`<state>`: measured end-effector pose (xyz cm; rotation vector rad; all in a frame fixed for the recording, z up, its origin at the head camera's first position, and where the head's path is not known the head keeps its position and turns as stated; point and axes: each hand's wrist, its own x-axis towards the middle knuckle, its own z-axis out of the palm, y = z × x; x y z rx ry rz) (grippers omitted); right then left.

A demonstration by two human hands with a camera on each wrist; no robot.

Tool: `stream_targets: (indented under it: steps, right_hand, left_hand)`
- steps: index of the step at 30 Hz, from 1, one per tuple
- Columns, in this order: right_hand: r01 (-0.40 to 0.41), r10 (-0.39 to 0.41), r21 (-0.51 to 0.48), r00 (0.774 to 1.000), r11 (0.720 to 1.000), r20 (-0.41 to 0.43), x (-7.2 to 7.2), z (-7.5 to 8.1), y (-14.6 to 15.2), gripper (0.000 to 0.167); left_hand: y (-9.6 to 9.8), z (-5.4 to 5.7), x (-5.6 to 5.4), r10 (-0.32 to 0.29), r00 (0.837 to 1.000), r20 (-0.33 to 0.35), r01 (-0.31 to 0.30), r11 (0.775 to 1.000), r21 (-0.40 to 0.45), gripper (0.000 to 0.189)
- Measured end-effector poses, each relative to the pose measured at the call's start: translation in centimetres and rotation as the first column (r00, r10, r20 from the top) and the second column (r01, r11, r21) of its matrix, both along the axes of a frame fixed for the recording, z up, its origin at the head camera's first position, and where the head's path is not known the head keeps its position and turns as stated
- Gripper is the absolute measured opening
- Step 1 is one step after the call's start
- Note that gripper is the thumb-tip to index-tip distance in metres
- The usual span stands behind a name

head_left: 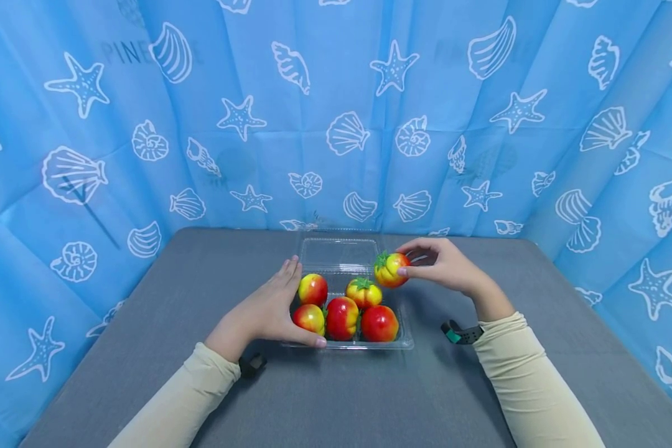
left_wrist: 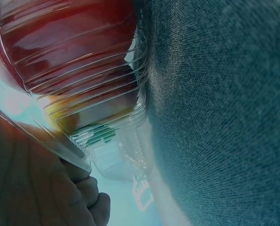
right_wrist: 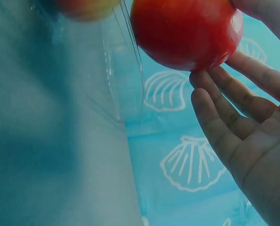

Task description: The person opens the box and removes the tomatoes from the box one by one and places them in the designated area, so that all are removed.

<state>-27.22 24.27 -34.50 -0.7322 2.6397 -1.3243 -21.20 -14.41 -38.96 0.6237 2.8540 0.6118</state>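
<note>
In the head view my right hand pinches a red-and-yellow tomato with green leaves, raised at the right back corner of a clear plastic box. Thumb and fingertips grip the tomato's right side; the right wrist view shows its red underside beside the clear rim. Several similar tomatoes sit inside the box, among them a red one at front right and a leafy one behind it. My left hand rests along the box's left side, fingers straight, thumb stretched across the front left corner.
The box's clear hinged lid lies opened toward the back edge of the grey table. Behind and at both sides hangs a blue curtain with white shells and starfish. A dark strap is on the right wrist.
</note>
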Motion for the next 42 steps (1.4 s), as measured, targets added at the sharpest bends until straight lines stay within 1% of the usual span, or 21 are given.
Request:
stream_targets:
  steps: [9, 17, 24, 33, 42]
  right_hand:
    - [0.089, -0.089, -0.030, 0.996, 0.996, 0.013, -0.6, -0.2, 1.8, 0.041]
    - [0.156, -0.152, -0.045, 0.986, 0.987, 0.067, -1.1, -0.7, 2.8, 0.046]
    - [0.195, -0.188, -0.061, 0.976, 0.979, 0.109, -1.5, -1.6, 4.0, 0.050]
    - [0.244, -0.236, -0.044, 0.961, 0.969, 0.142, -1.9, -2.4, 5.1, 0.055]
    - [0.260, -0.244, -0.060, 0.949, 0.964, 0.199, -2.3, -3.2, 6.2, 0.060]
  left_hand:
    - [0.0, 0.1, 0.0, -0.002, 1.000, 0.001, 0.002, 1.000, -0.001, 0.151]
    - [-0.1, 0.0, -0.1, -0.005, 1.000, -0.005, 0.005, 1.000, -0.001, 0.150]
    - [-0.1, 0.2, 0.0, -0.008, 1.000, 0.000, 0.008, 1.000, 0.003, 0.151]
    - [0.0, 0.3, 0.0, -0.007, 1.000, 0.003, 0.007, 1.000, 0.002, 0.150]
    - [-0.1, 0.2, 0.0, -0.005, 1.000, 0.005, 0.005, 1.000, 0.001, 0.150]
